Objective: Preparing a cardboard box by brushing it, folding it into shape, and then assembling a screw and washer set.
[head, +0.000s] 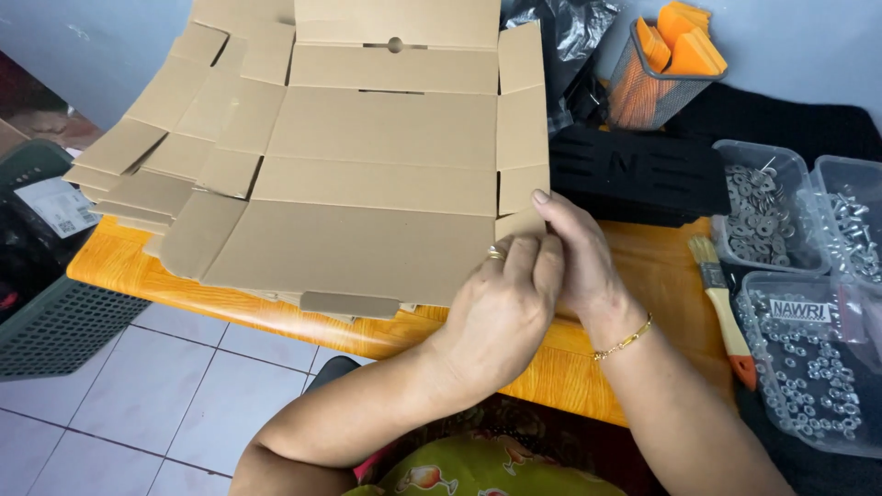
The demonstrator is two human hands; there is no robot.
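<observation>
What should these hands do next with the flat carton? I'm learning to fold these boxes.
Probably fold the small side flap upward along its crease. Both the left hand and the right hand already pinch that flap at the right edge of the flat cardboard box blank, which still lies unfolded.

- A small packing or assembly corner, probably run from a home.
- Centre: flat cardboard box blanks (367, 174) stacked on an orange wooden table (570, 367).
- Right edge: clear plastic tubs (808, 367) of washers, nuts and screws, with a paintbrush (721, 303) beside them.
- Top right: a wire mesh basket (648, 83) of orange pieces.
- Lower left: white tiled floor (138, 422) and a dark plastic crate (55, 312).
</observation>
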